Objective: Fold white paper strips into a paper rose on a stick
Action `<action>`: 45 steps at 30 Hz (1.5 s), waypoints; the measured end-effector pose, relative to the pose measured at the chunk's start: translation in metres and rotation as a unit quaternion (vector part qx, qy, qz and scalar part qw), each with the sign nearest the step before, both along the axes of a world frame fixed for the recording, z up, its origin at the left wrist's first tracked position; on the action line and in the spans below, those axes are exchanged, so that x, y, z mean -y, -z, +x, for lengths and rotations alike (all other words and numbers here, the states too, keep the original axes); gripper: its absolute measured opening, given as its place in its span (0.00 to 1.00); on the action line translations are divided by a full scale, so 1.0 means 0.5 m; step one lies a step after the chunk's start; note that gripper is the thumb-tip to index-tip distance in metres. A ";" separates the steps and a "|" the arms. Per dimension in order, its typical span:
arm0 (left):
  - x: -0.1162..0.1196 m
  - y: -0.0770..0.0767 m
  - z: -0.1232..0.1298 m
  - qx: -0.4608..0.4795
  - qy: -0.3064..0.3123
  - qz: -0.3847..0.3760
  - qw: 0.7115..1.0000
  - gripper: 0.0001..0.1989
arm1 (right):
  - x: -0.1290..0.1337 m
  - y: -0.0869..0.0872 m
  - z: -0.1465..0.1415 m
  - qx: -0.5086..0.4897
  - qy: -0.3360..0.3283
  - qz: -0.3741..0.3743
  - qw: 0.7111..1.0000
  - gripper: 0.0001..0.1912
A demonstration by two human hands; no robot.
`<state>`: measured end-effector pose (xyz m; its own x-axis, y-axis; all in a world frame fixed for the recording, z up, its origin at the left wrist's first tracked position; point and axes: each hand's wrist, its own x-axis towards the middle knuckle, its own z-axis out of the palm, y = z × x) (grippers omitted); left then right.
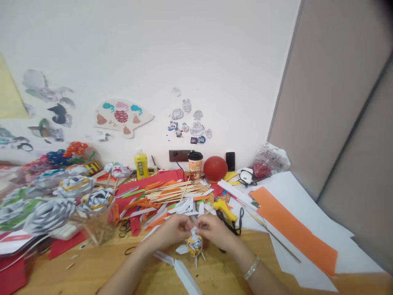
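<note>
Both hands meet low in the middle of the head view, over the wooden table [107, 272]. My left hand [176, 229] has its fingers closed at the top of a small ball of folded white and yellow paper [194, 245]. On the other side my right hand [211, 230] pinches a white paper piece [194, 231] at the top of that ball. White paper tips stick out below the ball. A long folded white strip [186, 276] lies just in front of it. The fingertips partly hide what each hand grips.
Behind the hands lie wooden sticks [172, 192], paper strips and a yellow glue gun [225, 209]. Further back stand a cup [195, 166], a yellow bottle [141, 164] and a red balloon [215, 168]. Paper flowers [50, 215] fill the left; orange sheets [297, 229] lie right.
</note>
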<state>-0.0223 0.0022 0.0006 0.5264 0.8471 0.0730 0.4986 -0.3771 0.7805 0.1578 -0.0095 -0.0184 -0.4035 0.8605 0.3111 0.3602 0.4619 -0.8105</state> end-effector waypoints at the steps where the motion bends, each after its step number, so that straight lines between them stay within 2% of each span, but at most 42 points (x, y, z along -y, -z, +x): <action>1: 0.002 0.001 0.002 -0.002 -0.004 0.008 1.000 0.06 | 0.001 -0.002 0.001 0.011 0.000 0.011 1.000 0.03; 6: 0.009 0.007 0.012 -0.033 -0.032 0.057 0.997 0.06 | 0.004 -0.015 0.010 0.032 -0.013 0.013 0.999 0.04; 8: 0.005 0.003 0.011 -0.020 -0.030 0.053 0.998 0.06 | 0.004 -0.019 0.014 0.024 -0.014 0.025 0.999 0.04; 11: -0.006 -0.007 0.003 0.071 -0.007 -0.012 0.997 0.09 | 0.003 -0.020 0.012 -0.013 0.019 0.075 0.997 0.05; 13: -0.013 -0.011 0.000 0.155 -0.016 -0.067 0.986 0.15 | 0.002 -0.016 0.007 -0.082 0.043 0.067 0.993 0.04; 15: -0.013 -0.007 0.003 0.245 -0.043 -0.136 0.959 0.20 | 0.000 -0.011 0.001 -0.157 0.060 0.031 0.985 0.05; 16: -0.011 -0.002 0.008 0.299 -0.046 -0.182 0.936 0.22 | -0.001 -0.008 -0.002 -0.181 0.071 0.019 0.981 0.06; 19: 0.003 0.016 0.028 0.398 0.025 -0.336 0.853 0.28 | -0.004 -0.001 -0.004 -0.189 0.127 0.043 0.973 0.07; 21: 0.011 0.024 0.041 0.441 0.021 -0.349 0.827 0.26 | -0.006 0.002 -0.004 -0.186 0.152 0.068 0.968 0.05; 22: 0.014 0.027 0.046 0.453 0.006 -0.345 0.822 0.24 | -0.007 0.002 -0.004 -0.187 0.150 0.071 0.968 0.06; 24: 0.019 0.028 0.052 0.447 -0.038 -0.336 0.828 0.23 | -0.006 0.003 -0.005 -0.180 0.130 0.070 0.973 0.06; 27: 0.024 0.021 0.055 0.387 -0.090 -0.318 0.861 0.24 | 0.000 -0.004 -0.012 -0.142 0.106 0.075 0.981 0.07; 31: 0.033 -0.004 0.058 0.305 -0.128 -0.203 0.922 0.22 | 0.014 -0.022 -0.015 -0.075 0.097 0.112 0.986 0.08; 35: 0.041 -0.034 0.055 0.220 -0.155 -0.107 0.957 0.17 | 0.018 -0.031 -0.009 -0.038 0.068 0.136 0.988 0.10; 41: 0.034 -0.034 0.041 0.111 -0.209 -0.084 0.968 0.18 | 0.011 -0.022 -0.005 -0.039 0.070 0.103 0.991 0.07; 45: 0.027 -0.025 0.038 0.097 -0.183 -0.065 0.976 0.18 | 0.011 -0.022 -0.004 -0.045 0.058 0.075 0.994 0.07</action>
<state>-0.0035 -0.0115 0.0132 0.1731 0.9847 0.0205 0.4195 -0.0926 0.9030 0.1560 -0.0152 -0.0074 -0.2682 0.8413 0.4694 0.3474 0.5389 -0.7674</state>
